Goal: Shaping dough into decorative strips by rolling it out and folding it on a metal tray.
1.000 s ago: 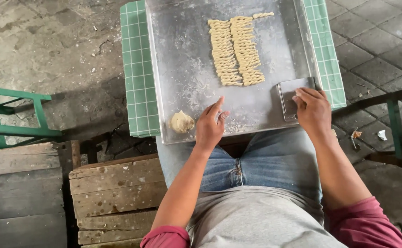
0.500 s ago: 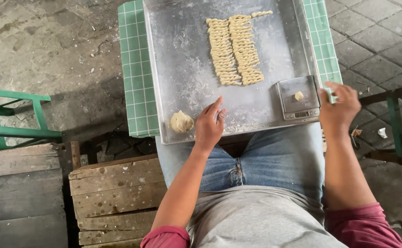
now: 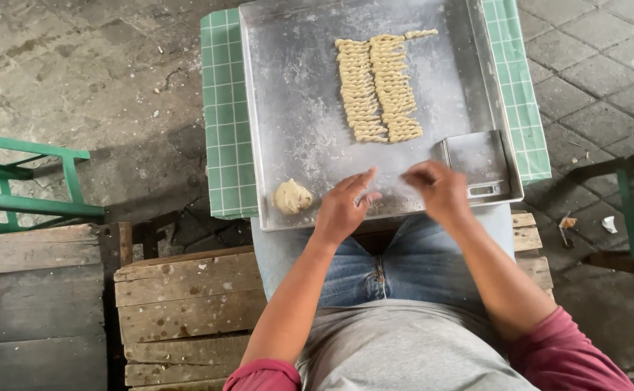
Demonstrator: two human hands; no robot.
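A floured metal tray (image 3: 295, 108) is seen from above, resting on a seated person's lap over a green checked cloth (image 3: 223, 116). The left hand (image 3: 342, 206) is laid near the tray's front edge, fingers loosely spread, gripping nothing. The right hand (image 3: 440, 190) is blurred just beside it; its grip cannot be told. A dough lump (image 3: 292, 196) lies left of the hands. Twisted dough strips (image 3: 378, 87) are lined up farther back. A small scale (image 3: 480, 163) sits at the right corner.
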